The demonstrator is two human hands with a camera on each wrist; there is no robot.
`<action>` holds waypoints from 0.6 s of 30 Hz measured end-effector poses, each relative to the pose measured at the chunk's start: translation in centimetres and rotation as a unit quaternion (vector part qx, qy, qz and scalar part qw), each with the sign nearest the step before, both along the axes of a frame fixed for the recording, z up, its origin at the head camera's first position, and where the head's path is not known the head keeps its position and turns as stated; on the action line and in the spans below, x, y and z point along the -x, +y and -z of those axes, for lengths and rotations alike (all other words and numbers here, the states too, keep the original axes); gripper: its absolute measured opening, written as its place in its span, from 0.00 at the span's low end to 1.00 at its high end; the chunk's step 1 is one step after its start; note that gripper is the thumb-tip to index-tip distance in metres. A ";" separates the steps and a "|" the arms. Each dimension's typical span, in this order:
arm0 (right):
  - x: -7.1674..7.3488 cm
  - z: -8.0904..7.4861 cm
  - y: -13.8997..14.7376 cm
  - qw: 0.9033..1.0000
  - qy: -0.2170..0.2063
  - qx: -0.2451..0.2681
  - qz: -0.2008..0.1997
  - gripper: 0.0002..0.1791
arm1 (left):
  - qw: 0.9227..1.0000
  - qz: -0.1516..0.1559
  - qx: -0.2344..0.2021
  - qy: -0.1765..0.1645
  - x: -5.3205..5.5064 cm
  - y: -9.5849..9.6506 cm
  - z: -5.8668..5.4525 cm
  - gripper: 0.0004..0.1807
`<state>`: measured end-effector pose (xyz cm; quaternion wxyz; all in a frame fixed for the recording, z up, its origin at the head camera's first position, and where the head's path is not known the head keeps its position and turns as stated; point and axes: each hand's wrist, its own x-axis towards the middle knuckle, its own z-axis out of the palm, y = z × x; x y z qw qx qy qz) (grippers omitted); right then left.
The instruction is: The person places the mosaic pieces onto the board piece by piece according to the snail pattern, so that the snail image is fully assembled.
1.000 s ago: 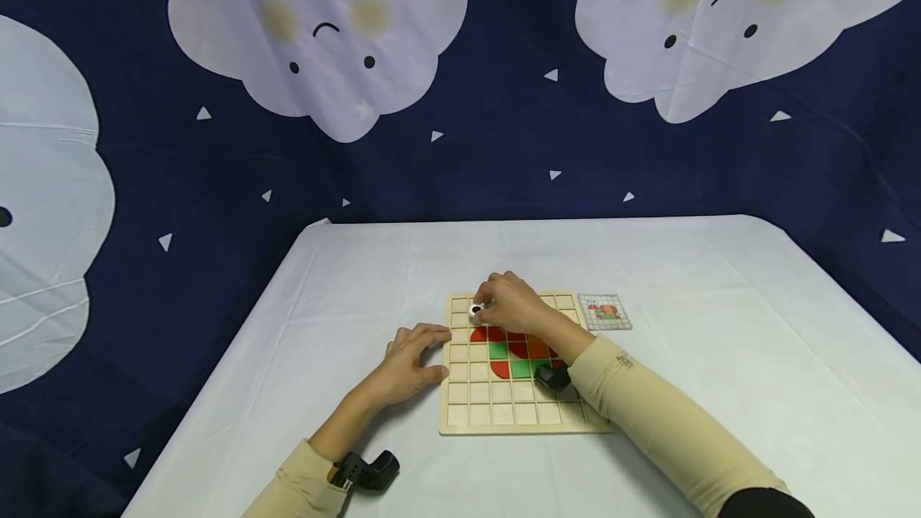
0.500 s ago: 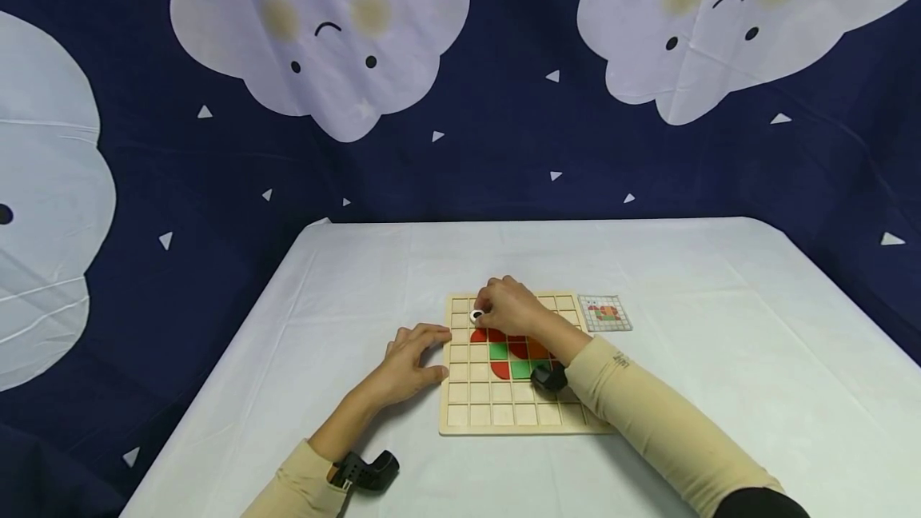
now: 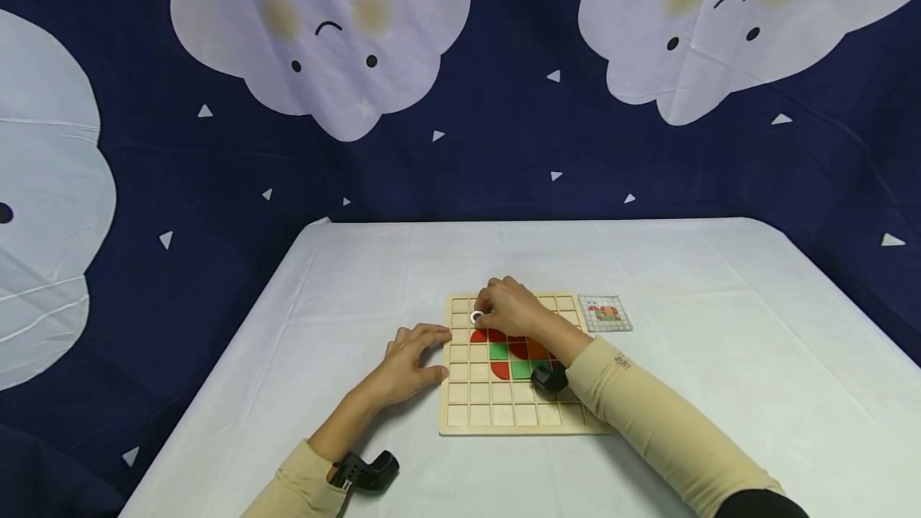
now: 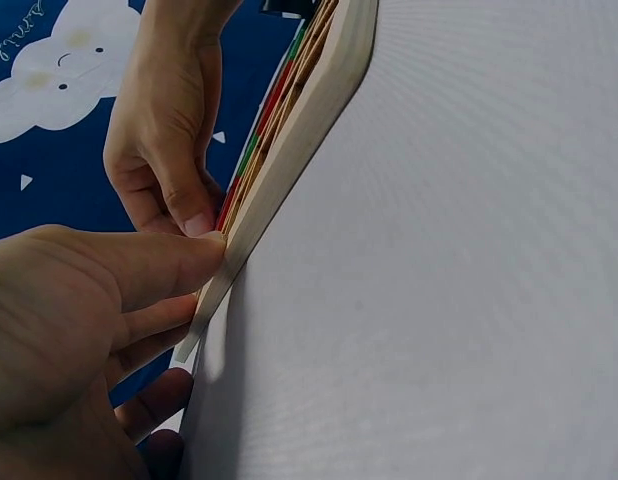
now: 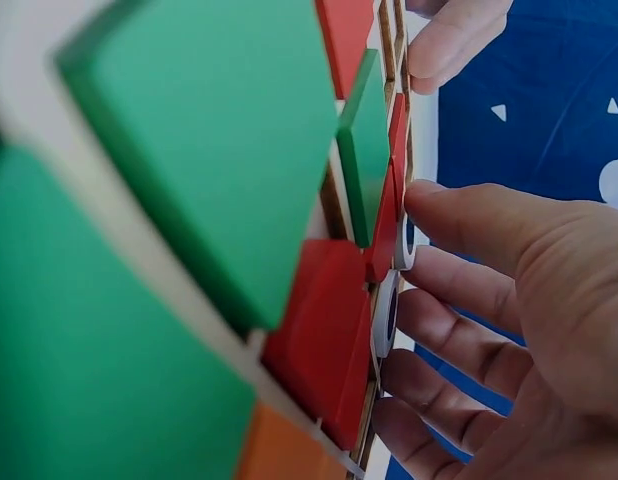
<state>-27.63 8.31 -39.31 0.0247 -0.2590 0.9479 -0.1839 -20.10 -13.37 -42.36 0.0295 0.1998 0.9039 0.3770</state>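
My right hand (image 3: 509,308) is over the upper part of a wooden grid board (image 3: 479,416), its thumb and index finger pinching a white disc (image 3: 476,316) with a black centre. In the right wrist view that white disc (image 5: 407,245) sits low at the board's surface, and a second white disc (image 5: 386,315) shows beside it. Red pieces (image 3: 500,370), green squares (image 3: 498,351) and an orange piece (image 3: 536,348) fill several cells below. My left hand (image 3: 407,366) rests its thumb and fingertips against the board's left edge, fingers fairly straight. The right forearm hides part of the board.
A small printed pattern card (image 3: 605,312) lies at the board's upper right corner. White cloth covers the table (image 3: 360,262), and a dark blue cloud-print curtain (image 3: 504,166) hangs behind it. Each wrist wears a black camera, such as the left wrist camera (image 3: 374,472).
The right hand has shifted slightly toward me with the white disc, which was tilted and now looks flatter on the board. The left hand has stayed still.
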 end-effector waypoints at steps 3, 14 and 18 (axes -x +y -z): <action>0.0 0.0 0.0 1.000 0.003 0.000 -0.002 0.10 | 1.000 0.000 0.003 0.003 0.0 0.0 0.0 0.26; -0.1 0.0 0.3 1.000 -0.008 0.011 0.004 0.12 | 1.000 0.000 0.004 -0.001 0.0 0.1 0.0 0.26; -0.4 -0.4 0.7 1.000 -0.012 0.024 0.015 0.14 | 1.000 -0.001 0.004 -0.002 0.0 0.1 0.0 0.26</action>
